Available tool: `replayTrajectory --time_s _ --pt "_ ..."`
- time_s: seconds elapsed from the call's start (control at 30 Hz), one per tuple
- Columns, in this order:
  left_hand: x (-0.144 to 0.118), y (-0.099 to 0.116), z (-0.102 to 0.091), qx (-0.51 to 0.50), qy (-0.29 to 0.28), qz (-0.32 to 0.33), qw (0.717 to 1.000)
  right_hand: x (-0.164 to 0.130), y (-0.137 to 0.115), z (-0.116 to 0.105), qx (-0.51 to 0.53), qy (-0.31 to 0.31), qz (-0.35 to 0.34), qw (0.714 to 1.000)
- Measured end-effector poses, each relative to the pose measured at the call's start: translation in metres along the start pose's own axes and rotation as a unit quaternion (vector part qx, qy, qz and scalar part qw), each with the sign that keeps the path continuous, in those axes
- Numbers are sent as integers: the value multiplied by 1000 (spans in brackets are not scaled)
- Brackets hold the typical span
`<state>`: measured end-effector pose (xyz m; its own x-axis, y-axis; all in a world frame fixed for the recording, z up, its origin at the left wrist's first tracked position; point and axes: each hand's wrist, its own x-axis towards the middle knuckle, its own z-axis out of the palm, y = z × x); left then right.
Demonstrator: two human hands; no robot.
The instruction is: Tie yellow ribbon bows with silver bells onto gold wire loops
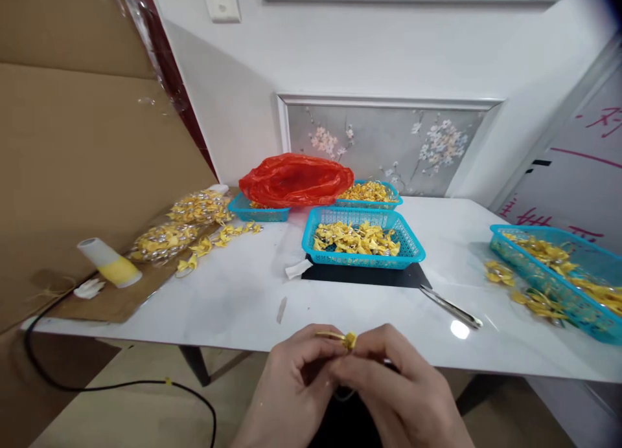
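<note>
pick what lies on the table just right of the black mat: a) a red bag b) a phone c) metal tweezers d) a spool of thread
c, the metal tweezers lie flat on the white table beside the black mat, past the right hand.

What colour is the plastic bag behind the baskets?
Red-orange plastic bag, seen in the head view.

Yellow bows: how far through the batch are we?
Looks done: the middle blue basket holds a layer of yellow bows, but whether they are finished is unclear. In hand: left hand and right hand pinch one small yellow bow at the table edge. Possibly left: bagged bows, loose bows, and the right basket.
</note>
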<state>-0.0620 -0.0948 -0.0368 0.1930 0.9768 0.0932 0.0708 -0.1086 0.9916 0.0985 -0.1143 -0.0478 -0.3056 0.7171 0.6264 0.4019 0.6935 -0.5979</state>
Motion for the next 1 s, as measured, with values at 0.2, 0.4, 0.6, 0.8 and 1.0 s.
replayTrajectory --time_s 0.2,0.4,0.6,0.8,1.0 --pt "-6 1 -1 47 11 5 999 -5 24 8 -168 78 -68 980" --pt "-7 1 -1 43 19 -39 998 -2 16 3 -259 35 -87 961" --pt "-5 -2 0 46 9 -77 996 -4 20 3 -205 29 -67 976" --pt "-5 -4 2 36 -1 -63 997 -7 24 17 -202 78 -50 975" --pt "-4 -5 1 72 5 -49 996 -7 23 13 -201 54 -47 977"
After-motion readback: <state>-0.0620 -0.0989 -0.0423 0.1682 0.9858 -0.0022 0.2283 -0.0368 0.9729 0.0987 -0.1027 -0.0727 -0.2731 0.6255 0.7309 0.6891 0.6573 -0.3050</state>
